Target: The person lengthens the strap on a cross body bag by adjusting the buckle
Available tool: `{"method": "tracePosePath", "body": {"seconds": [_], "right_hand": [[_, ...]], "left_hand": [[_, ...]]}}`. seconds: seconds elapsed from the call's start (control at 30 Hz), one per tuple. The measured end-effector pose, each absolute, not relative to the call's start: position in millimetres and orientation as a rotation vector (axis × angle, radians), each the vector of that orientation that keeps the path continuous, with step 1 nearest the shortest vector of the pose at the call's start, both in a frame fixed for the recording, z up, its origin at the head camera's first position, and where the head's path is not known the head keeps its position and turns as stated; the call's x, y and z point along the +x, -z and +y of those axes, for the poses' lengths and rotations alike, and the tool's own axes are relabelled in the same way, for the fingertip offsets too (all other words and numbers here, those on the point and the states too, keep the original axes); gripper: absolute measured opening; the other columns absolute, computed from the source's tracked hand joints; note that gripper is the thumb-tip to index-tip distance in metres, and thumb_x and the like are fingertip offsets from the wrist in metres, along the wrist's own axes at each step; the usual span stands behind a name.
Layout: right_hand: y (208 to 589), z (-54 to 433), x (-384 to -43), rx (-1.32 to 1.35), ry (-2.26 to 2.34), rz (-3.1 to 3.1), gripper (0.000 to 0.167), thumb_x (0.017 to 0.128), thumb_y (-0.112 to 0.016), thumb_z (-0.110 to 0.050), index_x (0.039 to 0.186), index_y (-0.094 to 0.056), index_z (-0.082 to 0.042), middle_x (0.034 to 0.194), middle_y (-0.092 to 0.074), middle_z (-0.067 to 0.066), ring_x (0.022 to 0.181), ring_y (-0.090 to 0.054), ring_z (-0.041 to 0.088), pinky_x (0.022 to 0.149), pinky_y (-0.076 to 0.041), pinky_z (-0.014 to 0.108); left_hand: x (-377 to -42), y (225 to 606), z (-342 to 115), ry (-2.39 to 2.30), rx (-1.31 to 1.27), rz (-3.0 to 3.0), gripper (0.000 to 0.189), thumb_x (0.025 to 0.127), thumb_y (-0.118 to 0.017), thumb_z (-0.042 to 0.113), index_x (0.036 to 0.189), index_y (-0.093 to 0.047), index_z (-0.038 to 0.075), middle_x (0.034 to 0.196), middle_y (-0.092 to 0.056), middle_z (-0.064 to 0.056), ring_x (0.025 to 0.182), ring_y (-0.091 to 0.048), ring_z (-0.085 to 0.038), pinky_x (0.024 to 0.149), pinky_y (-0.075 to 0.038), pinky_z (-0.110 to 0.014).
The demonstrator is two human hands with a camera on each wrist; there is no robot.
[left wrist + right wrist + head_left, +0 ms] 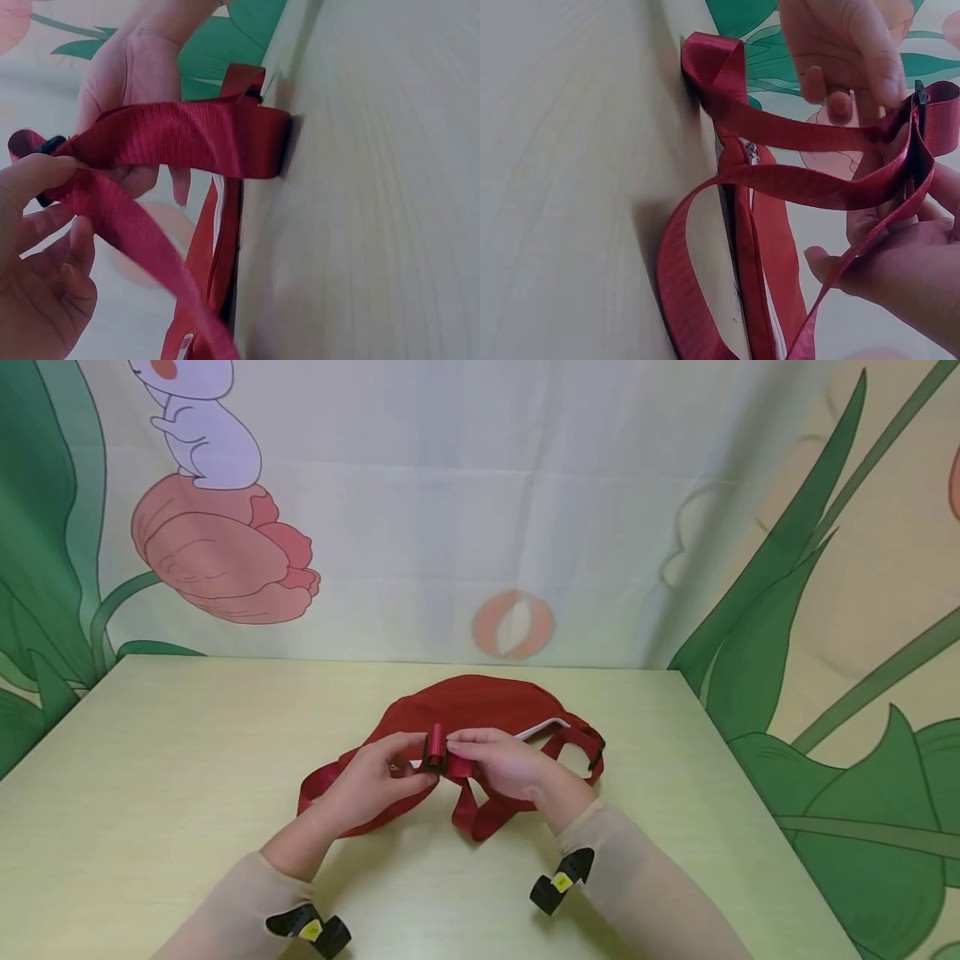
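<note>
In the head view, my left hand (375,777) and my right hand (508,764) meet in front of a red fabric waist bag with a rounded top (472,700), which lies on a pale wood-grain table (172,735). Between my fingertips I hold a flat, shiny, dark red woven strap (498,817), folded at that spot, with a loop of it hanging toward me. My left thumb and fingers pinch it from one side, my right from the other. A white strip (542,727) runs along the bag, and behind the table hangs a pale cloth printed with plants and a white rabbit (217,439).

The left wrist view shows what my hands partly cover from above: a small black plastic slide buckle (46,145) threaded on the strap. My left thumb presses the webbing right beside it, fingers bent underneath. My right hand is behind the strap, its grip largely hidden here.

The right wrist view alone makes out a small metal zipper pull (751,152) at the bag's edge. Here several lengths of strap run to the buckle, and my left thumb and fingers close on the webbing next to it.
</note>
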State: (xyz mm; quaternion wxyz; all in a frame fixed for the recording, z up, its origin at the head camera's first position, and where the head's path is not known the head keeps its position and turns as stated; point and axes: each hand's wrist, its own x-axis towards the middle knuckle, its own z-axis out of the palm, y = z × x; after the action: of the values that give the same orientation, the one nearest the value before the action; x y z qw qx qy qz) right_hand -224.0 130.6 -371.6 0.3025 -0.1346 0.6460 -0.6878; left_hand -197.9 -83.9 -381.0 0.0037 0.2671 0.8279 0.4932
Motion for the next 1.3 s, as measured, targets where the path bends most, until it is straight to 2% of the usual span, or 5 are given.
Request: {"method": "tracePosePath", "body": {"seconds": [0.23, 0.43, 0.7, 1.1, 1.3], "right_hand": [[372.7, 132.7, -224.7, -0.346, 1.833, 1.719, 0.027, 0.097, -0.047, -0.010, 0.118, -0.056, 0.003, 0.099, -0.063, 0.002, 0.096, -0.056, 0.018, 0.089, -0.040, 0.031], [374.4, 134.7, -226.5, -0.316, 1.845, 1.720, 0.024, 0.097, -0.047, -0.009, 0.116, -0.057, 0.002, 0.100, -0.063, 0.003, 0.097, -0.055, 0.018, 0.089, -0.039, 0.031], [373.7, 132.8, -226.7, -0.366, 1.832, 1.710, 0.025, 0.097, -0.046, -0.010, 0.117, -0.055, 0.003, 0.100, -0.062, 0.003, 0.097, -0.055, 0.018, 0.090, -0.039, 0.032], [372.7, 135.3, -227.0, -0.364, 1.855, 1.706, 0.022, 0.097, -0.046, -0.008, 0.112, -0.059, 0.000, 0.099, -0.063, 0.003, 0.098, -0.055, 0.019, 0.092, -0.038, 0.033], [373.0, 134.5, -224.3, -0.351, 1.839, 1.713, 0.024, 0.096, -0.048, -0.010, 0.115, -0.058, 0.002, 0.100, -0.063, 0.003, 0.098, -0.055, 0.019, 0.090, -0.039, 0.032]], "left_hand": [[-197.4, 379.7, -82.9, -1.527, 0.810, 2.625, 0.035, 0.082, -0.071, 0.010, 0.116, -0.062, 0.012, 0.098, -0.062, 0.002, 0.075, -0.057, -0.016, 0.065, -0.049, -0.029], [-199.7, 382.6, -87.9, -1.423, 0.816, 2.723, 0.028, 0.081, -0.070, 0.005, 0.107, -0.064, 0.005, 0.095, -0.060, -0.003, 0.072, -0.055, -0.014, 0.060, -0.048, -0.027], [-198.6, 383.6, -80.1, -1.517, 0.834, 2.663, 0.045, 0.081, -0.072, 0.011, 0.124, -0.058, 0.012, 0.087, -0.059, -0.001, 0.070, -0.055, -0.014, 0.057, -0.046, -0.026], [-200.1, 380.8, -85.1, -1.477, 0.749, 2.675, 0.030, 0.081, -0.072, 0.008, 0.109, -0.062, 0.010, 0.077, -0.058, -0.001, 0.066, -0.053, -0.017, 0.054, -0.045, -0.027], [-197.7, 381.9, -82.4, -1.522, 0.791, 2.605, 0.039, 0.082, -0.072, 0.011, 0.118, -0.059, 0.014, 0.077, -0.059, -0.001, 0.067, -0.055, -0.016, 0.055, -0.045, -0.028]]}}
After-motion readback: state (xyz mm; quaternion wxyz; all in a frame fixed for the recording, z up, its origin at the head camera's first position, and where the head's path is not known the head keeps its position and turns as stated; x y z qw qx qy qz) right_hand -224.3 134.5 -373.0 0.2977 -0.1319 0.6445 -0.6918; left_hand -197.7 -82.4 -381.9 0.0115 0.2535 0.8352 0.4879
